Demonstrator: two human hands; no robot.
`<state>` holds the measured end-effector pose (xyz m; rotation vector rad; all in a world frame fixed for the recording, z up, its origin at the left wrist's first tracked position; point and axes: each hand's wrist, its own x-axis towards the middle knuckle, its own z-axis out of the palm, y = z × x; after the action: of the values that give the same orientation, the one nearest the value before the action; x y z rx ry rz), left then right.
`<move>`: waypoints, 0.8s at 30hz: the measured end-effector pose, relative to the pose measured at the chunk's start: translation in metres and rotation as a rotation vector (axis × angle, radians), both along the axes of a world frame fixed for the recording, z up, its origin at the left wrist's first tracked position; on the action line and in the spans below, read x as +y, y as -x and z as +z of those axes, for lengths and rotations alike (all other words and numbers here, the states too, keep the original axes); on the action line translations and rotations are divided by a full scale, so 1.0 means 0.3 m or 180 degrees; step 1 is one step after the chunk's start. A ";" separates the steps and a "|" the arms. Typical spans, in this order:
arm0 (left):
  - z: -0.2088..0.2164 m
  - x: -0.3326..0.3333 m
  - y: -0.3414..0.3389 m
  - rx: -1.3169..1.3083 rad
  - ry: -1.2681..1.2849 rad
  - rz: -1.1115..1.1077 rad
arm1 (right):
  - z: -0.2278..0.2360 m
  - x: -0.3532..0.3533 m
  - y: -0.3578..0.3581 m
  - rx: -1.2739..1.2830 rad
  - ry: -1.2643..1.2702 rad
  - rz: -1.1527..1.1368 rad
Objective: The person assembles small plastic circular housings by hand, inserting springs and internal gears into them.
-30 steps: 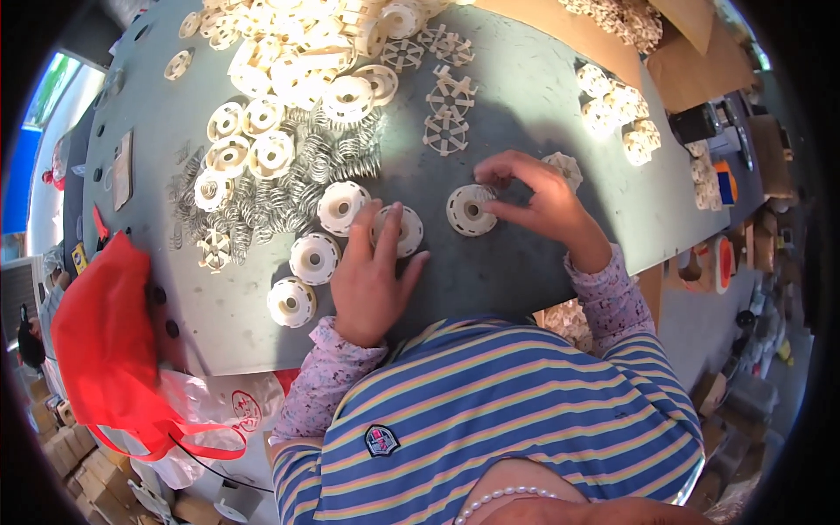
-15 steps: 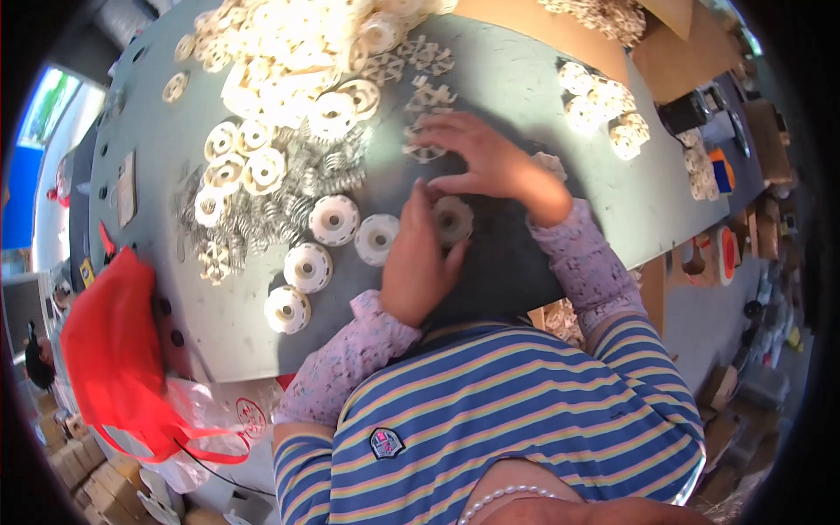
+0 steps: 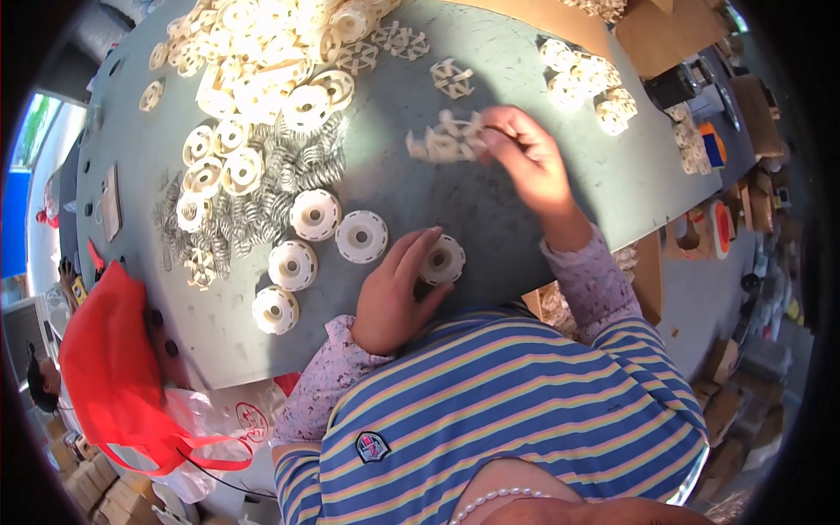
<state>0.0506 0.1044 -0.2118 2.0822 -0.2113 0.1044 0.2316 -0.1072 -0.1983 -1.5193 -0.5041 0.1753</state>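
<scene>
Right hand (image 3: 532, 166) moved rightward — pinching blurred spoked pieces (image 3: 448, 143).

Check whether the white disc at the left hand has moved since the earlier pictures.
Yes: judged against the spring pile, the white disc at the left hand has moved toward the striped shirt.

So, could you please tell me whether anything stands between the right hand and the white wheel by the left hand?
Nothing visible stands between the right hand and the white wheel, just table; the left hand covers part of its left edge.
</scene>
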 end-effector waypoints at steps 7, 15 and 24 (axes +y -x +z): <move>-0.027 0.017 -0.005 0.0051 0.0157 -0.0204 | -0.078 -0.152 0.137 0.0579 0.1332 0.0026; -0.010 0.017 0.018 0.0062 0.0156 -0.0277 | 0.024 -0.111 0.118 -0.1638 0.2127 0.0468; -0.018 0.023 0.028 0.0076 0.0208 -0.0129 | 0.031 -0.210 0.145 -0.0512 0.2250 0.0264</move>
<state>0.0422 0.1114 -0.2172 2.0123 -0.2323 0.0610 0.1880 -0.1703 -0.1889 -2.2148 -0.6753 0.3200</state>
